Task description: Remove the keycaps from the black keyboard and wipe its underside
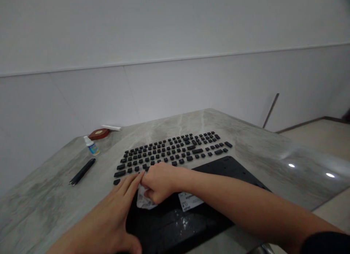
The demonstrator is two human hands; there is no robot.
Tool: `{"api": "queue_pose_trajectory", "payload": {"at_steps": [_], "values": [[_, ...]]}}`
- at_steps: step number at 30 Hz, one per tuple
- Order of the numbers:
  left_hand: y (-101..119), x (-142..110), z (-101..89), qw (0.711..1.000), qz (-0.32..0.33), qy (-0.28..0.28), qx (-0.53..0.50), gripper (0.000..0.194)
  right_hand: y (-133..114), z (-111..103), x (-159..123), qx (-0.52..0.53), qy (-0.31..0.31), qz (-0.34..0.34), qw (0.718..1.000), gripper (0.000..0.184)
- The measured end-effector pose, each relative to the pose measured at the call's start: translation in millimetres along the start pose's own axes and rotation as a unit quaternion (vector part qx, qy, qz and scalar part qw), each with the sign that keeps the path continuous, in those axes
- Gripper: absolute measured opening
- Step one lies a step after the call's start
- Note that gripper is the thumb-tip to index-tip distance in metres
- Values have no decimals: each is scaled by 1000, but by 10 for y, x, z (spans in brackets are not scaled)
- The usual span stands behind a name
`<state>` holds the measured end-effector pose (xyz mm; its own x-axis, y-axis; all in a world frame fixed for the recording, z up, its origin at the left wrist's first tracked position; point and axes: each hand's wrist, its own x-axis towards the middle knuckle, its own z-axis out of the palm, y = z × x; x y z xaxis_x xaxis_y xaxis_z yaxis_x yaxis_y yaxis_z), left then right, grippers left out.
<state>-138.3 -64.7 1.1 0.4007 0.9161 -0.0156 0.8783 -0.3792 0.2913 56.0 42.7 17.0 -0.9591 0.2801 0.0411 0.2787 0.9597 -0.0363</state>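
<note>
A black keyboard base (161,228) lies with its label side up at the near edge of the table, with a wet, shiny patch on its surface. My right hand (161,181) is closed around a crumpled white tissue (146,199) and presses it on the base near the far left corner. My left hand (117,206) rests along the base's left edge, thumb and fingers spread apart. A white label (188,200) shows partly under my right forearm. Beyond the base, loose black keycaps (165,150) lie in rows in keyboard order.
At left stand a small spray bottle (92,146) and, behind it, a reddish-brown round object (98,133) beside a white strip (111,127). A dark slim tool (82,171) lies nearer. The marbled table (254,166) meets a white wall at the back.
</note>
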Motion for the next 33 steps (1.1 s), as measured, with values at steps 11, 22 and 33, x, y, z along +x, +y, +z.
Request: {"api": "queue_pose_trajectory", "payload": {"at_steps": [11, 22, 33], "values": [[-61, -36, 301, 997, 66, -35, 8, 145, -7, -153, -74, 9, -57, -23, 998, 29], [139, -20, 130, 995, 58, -76, 30, 145, -37, -251, -112, 25, -128, -38, 991, 33], [63, -32, 196, 995, 67, -65, 32, 134, -37, -236, -137, 28, -149, -24, 988, 49]]}}
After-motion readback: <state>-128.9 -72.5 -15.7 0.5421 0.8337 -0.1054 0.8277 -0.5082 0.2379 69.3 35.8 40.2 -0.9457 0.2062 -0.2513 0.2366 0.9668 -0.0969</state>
